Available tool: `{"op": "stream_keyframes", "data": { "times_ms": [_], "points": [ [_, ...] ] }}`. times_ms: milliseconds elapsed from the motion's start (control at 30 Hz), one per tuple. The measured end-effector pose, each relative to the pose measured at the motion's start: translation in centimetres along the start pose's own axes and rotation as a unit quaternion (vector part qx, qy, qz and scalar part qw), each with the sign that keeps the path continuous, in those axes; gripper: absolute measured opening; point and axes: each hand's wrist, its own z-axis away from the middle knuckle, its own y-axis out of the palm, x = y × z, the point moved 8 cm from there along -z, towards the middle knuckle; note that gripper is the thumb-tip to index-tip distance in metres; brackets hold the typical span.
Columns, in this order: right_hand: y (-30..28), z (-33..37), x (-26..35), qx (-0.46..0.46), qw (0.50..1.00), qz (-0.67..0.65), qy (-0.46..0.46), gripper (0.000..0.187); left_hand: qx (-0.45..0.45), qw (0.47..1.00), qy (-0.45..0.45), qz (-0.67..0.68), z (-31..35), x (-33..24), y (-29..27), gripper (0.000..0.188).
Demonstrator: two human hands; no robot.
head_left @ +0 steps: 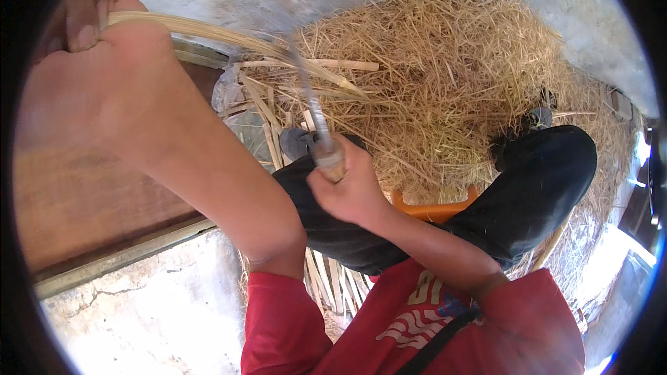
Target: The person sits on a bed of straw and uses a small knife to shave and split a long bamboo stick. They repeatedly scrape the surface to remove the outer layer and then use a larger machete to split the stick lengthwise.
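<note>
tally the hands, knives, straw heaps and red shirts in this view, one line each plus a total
Hands, left hand and right hand: 2
Knife: 1
Straw heap: 1
Red shirt: 1
Total: 5

1. The left hand point(80, 17) grips 1 end of a long pale strip point(201, 28).
2. The right hand point(354, 191) holds a knife point(314, 103) by its handle; its blurred blade crosses the strip.
3. Pale shavings point(445, 76) lie heaped beyond 2 black-trousered legs point(545, 177).
</note>
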Motion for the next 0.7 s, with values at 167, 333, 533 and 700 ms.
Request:
{"op": "stream_keyframes", "data": {
  "times_ms": [167,333,533,700],
  "points": [
    [-1.3,1.9,-7.7,0.053,0.931,-0.093,0.349,0.03,-0.035,0.994,0.098,-0.025,3.1,-0.4,1.4,0.017],
    [1.7,0.1,3.1,0.059,0.998,-0.007,-0.008,0.033,-0.036,0.996,0.063,0.044,3.5,0.5,1.2,0.019],
    [-2.0,0.7,-9.6,0.019,0.988,0.035,0.148,0.024,-0.073,0.99,0.113,0.029,4.5,-0.6,1.4,0.029],
    [0.5,-0.6,2.3,0.03,0.999,0.037,-0.019,0.03,0.0,0.994,0.061,0.092,4.0,0.0,0.1,0.032]
  ]
}}
